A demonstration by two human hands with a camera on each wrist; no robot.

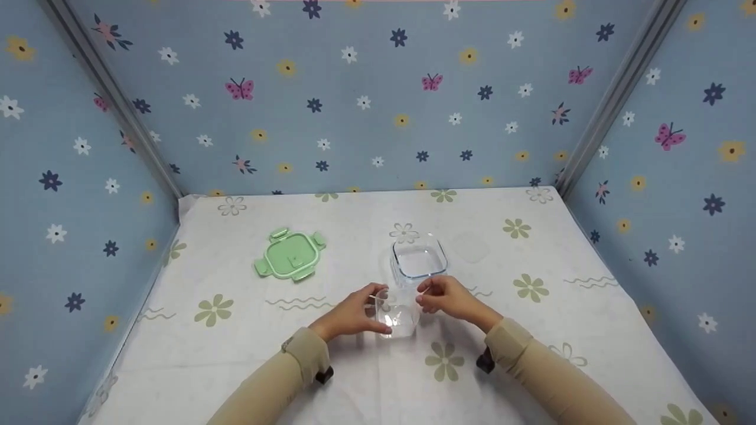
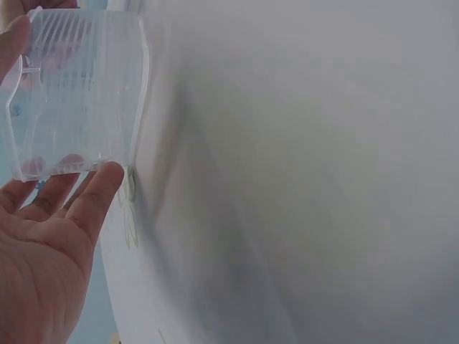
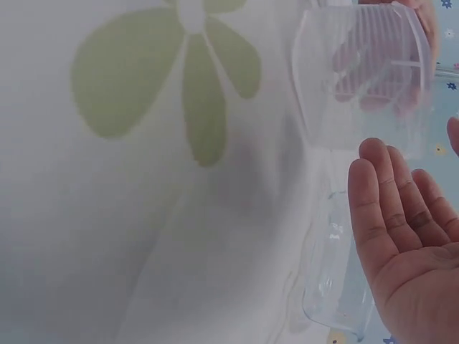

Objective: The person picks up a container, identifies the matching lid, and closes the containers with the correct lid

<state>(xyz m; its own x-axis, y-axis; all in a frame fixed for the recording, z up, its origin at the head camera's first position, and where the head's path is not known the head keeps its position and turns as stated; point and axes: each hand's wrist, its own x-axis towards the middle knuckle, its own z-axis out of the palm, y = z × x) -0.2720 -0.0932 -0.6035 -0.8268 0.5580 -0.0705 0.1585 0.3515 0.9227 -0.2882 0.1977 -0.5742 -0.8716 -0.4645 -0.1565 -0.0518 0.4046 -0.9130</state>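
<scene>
Upright, clear plastic insert (image 1: 397,313) between hands.

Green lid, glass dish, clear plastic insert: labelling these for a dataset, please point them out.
green lid (image 1: 289,254), head view, centre panel.
glass dish (image 1: 420,258), head view, bottom.
clear plastic insert (image 2: 75,93), left wrist view, ribbed face.

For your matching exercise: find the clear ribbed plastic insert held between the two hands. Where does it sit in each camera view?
Head: clear ribbed insert lower centre, between both hands, just in front of the glass container.
Left wrist: top left, above the left hand.
Right wrist: top right, above the right hand.
Shared landmark: the white flowered tablecloth.
</scene>
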